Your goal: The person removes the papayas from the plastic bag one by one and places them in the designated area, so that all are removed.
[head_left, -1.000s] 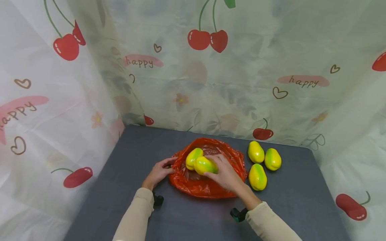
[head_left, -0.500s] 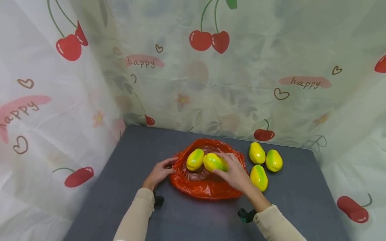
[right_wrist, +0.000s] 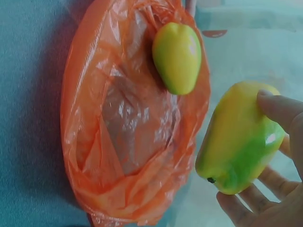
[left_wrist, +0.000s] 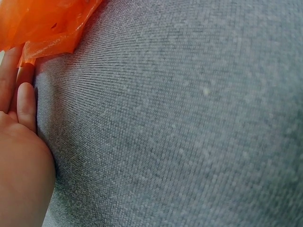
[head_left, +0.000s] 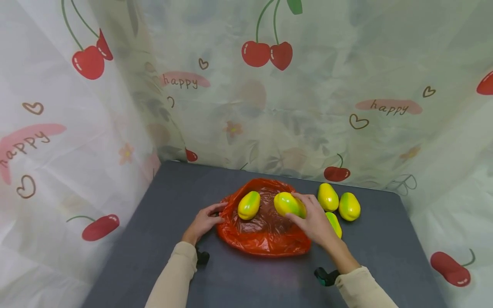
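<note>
A red plastic bag point(head_left: 265, 246) lies spread on the table, its mouth facing up. My left hand point(head_left: 204, 220) holds the bag's left edge; in the left wrist view its fingertips point(left_wrist: 26, 101) are right at the orange-red film. Inside the bag, toward its left side, rests one glossy yellow-green mango point(head_left: 249, 205). My right hand point(head_left: 313, 218) grips a second mango point(head_left: 286, 204) between thumb and fingers, over the right part of the bag. The right wrist view shows this held mango point(right_wrist: 241, 137) with a small dark spot at its lower end.
Right of the bag stand three more mangoes, a back one point(head_left: 328, 197), a right one point(head_left: 349, 206) and a front one point(head_left: 334, 223) partly hidden by my right hand. A cherry-printed curtain point(head_left: 231, 98) rises behind the dark grey table point(head_left: 246, 282) and along its sides.
My right hand has moved right with its mango, away from the mango lying in the bag. My left hand has stayed at the bag's left edge.
</note>
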Demonstrator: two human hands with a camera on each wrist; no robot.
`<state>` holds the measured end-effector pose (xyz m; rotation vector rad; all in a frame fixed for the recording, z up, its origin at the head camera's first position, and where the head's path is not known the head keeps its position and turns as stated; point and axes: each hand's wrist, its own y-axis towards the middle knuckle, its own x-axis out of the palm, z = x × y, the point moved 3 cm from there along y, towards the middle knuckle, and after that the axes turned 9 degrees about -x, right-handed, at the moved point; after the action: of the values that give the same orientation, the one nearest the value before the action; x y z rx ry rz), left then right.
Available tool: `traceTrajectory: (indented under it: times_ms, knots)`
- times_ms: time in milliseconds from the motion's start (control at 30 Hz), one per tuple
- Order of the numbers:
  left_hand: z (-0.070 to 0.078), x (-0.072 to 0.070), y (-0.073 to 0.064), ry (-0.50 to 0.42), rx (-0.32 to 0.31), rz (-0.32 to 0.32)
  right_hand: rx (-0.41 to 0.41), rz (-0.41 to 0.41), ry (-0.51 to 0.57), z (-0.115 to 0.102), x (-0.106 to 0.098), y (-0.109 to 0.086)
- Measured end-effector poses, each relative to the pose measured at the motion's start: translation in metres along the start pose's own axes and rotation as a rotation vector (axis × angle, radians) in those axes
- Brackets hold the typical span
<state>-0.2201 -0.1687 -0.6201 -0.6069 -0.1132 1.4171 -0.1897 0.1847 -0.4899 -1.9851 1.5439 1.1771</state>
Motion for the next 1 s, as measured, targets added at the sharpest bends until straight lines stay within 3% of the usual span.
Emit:
traceTrajectory:
  times_ms: [200, 1000]
  knots:
    - [0.0, 0.0, -0.001, -0.003, 0.007, 0.0, 0.003, 0.044, 0.017, 0.009, -0.01, -0.006]
    - [0.002, 0.0, -0.002, -0.012, 0.002, 0.001, 0.097, 0.115, -0.084, 0.057, -0.051, -0.042]
